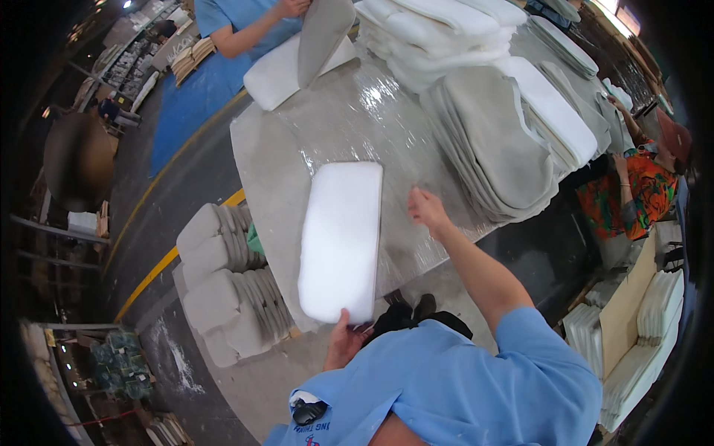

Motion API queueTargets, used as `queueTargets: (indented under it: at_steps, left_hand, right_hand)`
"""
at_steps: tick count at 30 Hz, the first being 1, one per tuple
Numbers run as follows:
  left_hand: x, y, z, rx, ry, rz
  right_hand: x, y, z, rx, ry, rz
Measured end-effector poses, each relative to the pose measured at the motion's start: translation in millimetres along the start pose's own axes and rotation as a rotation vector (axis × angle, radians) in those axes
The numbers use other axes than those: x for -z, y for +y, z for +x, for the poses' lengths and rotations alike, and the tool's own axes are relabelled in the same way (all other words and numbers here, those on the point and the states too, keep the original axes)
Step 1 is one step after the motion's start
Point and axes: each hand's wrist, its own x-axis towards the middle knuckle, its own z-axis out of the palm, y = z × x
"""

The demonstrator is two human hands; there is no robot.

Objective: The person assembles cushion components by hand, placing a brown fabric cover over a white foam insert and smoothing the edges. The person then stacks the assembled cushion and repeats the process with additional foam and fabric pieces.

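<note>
A white foam pad point(341, 238), oblong with rounded corners, lies lengthwise on the plastic-wrapped table point(271, 156) in front of me. My left hand point(343, 343) grips its near edge, thumb on top and the other fingers mostly hidden. Over the table, right of the pad and apart from it, is my right hand point(427, 209). Its fingers are bent and smeared by motion, and nothing shows plainly in them. A stack of grey fabric covers point(487, 137) stands on the table to the right of that hand.
White pads point(439, 37) are piled at the far side. Across the table a co-worker in blue point(249, 30) handles a grey cover point(323, 41) over a white pad point(277, 74). Grey finished-looking cushions point(230, 297) are stacked low at left. Another person point(632, 186) works at right.
</note>
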Motion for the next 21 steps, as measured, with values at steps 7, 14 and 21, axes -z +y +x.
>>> queueTargets:
  at_steps: [7,14,21]
  left_hand:
    - [-14.9,-12.6,-19.8,0.168,-0.147,0.706]
    - [-49.2,58.2,2.0,-0.579,-0.114,1.298]
    - [-30.3,67.1,38.6,-0.964,-0.203,1.991]
  right_hand:
    - [7.6,67.3,-80.9,-0.052,0.007,-0.004]
    - [-5.0,90.0,-115.6,0.0,-0.09,-0.264]
    - [-73.1,120.4,-142.3,0.052,-0.02,-0.215]
